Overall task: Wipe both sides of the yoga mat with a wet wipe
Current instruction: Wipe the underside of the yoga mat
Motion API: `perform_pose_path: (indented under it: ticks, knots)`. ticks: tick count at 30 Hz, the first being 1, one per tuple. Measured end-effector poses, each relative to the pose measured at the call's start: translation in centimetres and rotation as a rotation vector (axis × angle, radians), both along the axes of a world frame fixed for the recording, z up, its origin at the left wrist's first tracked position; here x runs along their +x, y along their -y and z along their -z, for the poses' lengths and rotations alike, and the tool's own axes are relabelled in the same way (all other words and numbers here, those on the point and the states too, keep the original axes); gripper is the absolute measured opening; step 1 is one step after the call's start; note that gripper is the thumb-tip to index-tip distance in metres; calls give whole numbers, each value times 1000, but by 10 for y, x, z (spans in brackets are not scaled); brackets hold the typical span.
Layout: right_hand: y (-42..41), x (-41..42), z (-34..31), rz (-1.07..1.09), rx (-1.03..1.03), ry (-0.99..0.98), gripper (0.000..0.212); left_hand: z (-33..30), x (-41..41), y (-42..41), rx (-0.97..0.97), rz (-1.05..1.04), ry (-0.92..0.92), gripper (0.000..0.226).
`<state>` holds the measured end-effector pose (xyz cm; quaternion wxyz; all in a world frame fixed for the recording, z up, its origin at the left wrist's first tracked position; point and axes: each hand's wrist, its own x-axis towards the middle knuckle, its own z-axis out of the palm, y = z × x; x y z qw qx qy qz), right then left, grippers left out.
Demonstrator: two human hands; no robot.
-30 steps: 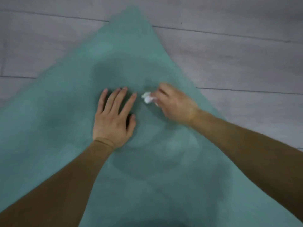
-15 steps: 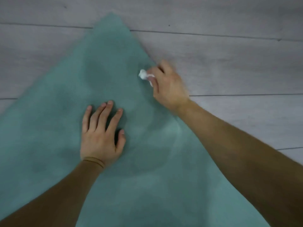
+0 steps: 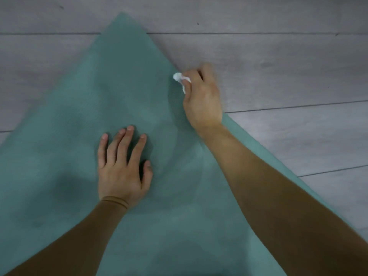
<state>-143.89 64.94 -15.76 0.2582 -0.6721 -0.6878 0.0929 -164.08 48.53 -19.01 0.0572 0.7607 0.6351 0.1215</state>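
A teal yoga mat [image 3: 119, 80] lies flat on the floor, one corner pointing away from me. My left hand [image 3: 122, 166] presses flat on the mat's middle with fingers straight and spread. My right hand [image 3: 203, 98] grips a crumpled white wet wipe [image 3: 180, 78] and holds it against the mat's right edge, near the far corner. Darker damp streaks show on the mat around both hands.
Grey wood-look floor planks [image 3: 278, 66] surround the mat on the far side and the right. Nothing else lies on the floor in view.
My right hand has carried the wipe from the mat's middle, beside my left fingers, out to the right edge. My left hand has stayed flat on the mat.
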Motion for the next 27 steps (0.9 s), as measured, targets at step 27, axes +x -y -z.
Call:
perform_pose_path:
  ticks: [27]
  knots:
    - [23, -44, 18, 88, 48, -223, 16, -5, -1, -4, -50, 14, 23, 64]
